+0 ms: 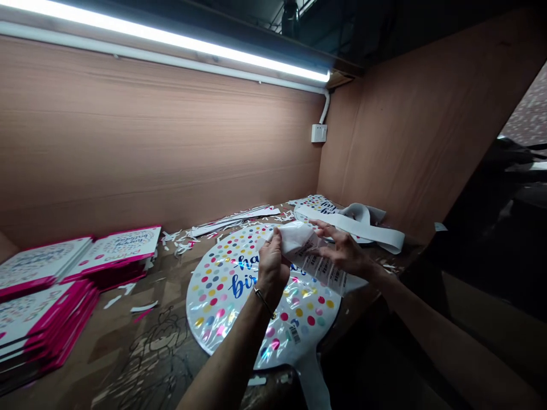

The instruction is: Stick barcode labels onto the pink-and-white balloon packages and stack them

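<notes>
A flat round foil balloon (256,341) with coloured dots and blue "happy birthday" lettering lies in front of me, its white tail hanging toward the near edge. A small barcode (294,335) shows on its lower part. Above the balloon, my left hand (273,265) is closed, thumb on top, on a thin white sheet of barcode labels (327,267), which is curled over at its upper end. Spread fingers of my right hand (344,250) are at the sheet's right side; the thumb seems to touch it, though exact contact is hard to tell.
Pink-edged printed packets (34,316) are stacked at the left. White paper strips (235,221) and scraps lie along the back. Behind my right hand, a white band (354,225) lies over another dotted balloon (314,202). Wooden panels (171,136) stand at the back and right.
</notes>
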### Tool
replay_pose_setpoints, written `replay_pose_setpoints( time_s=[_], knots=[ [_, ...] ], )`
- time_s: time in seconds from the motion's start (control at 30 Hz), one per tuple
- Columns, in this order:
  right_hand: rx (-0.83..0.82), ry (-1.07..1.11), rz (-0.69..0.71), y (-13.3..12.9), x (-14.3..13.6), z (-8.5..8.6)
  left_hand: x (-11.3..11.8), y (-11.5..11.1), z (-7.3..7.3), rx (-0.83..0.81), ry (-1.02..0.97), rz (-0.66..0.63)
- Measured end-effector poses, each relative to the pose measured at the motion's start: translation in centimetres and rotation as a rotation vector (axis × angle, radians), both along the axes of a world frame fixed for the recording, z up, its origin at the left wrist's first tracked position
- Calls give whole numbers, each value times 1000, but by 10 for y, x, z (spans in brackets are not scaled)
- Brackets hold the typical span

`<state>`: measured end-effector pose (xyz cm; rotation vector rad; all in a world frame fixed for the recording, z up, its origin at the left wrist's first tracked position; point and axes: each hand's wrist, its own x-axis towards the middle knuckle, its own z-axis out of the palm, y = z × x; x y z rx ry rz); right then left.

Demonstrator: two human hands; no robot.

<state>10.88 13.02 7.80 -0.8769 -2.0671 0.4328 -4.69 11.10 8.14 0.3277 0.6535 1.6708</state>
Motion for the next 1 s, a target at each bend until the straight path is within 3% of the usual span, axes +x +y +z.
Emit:
replay_pose_setpoints(
  time_s=[0.07, 0.13, 0.27, 0.37, 0.43, 0.57, 0.67, 0.8, 1.0],
  knots=[
    [-203, 164, 0, 6, -3, -2, 1, -2, 2, 75, -18, -13],
    [-306, 324, -22, 8, -8, -4, 4, -5, 2, 161, -15, -59],
    [-319, 449, -96, 0, -20, -8, 10, -5, 0, 153, 11, -51],
    [-310, 451, -77, -10, -23, -14, 9, 0, 1, 96, 29, -12],
    [-234, 395, -94, -16, -20, -14, 7, 2, 3, 65, 51, -5],
    [260, 207, -199, -25, -6, 1, 7, -1, 8, 39, 99, -40],
    [509, 32, -160, -25, 2, 16, 12, -4, 9, 57, 138, -85],
    [561, -132, -103, -16, 7, 22, 20, -8, 13, 107, 173, -153],
    [563, -128, -60, -8, 16, 23, 22, -8, 17, 159, 200, -231]
  ],
)
